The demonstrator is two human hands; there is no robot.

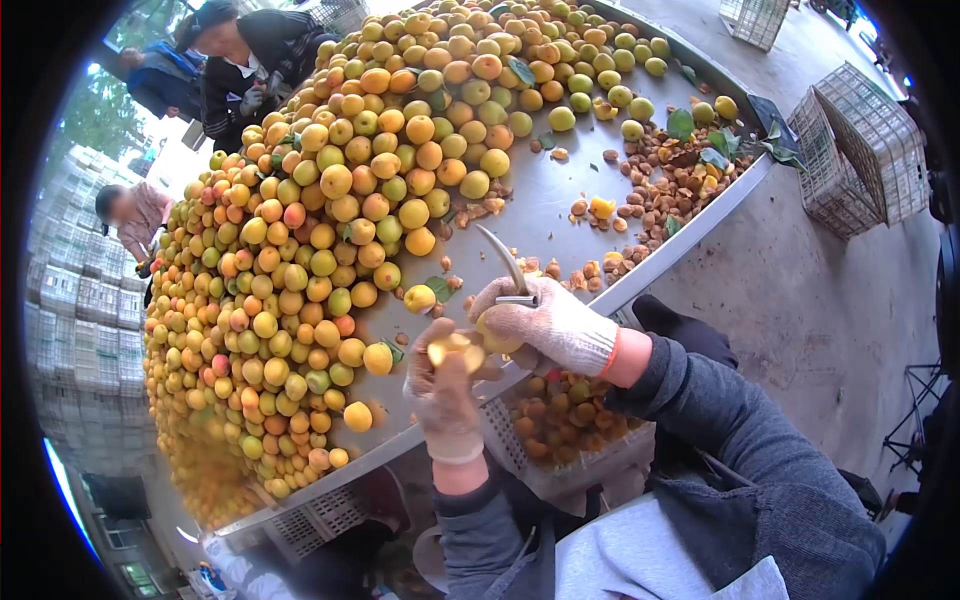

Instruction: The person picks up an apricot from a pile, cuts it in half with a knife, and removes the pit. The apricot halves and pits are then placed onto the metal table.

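Bench point(560, 200) edge: a soft apricot point(495, 342), taken by its sides, and a knife point(503, 262) are being held in the right hand's point(550, 325) closed grip; a half point(452, 350) is being pinched by the left hand point(445, 395).

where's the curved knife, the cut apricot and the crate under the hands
curved steel knife point(503, 256), head view, mid-blade
cut yellow apricot point(451, 350), head view, cut face
white plastic crate point(503, 441), head view, near wall
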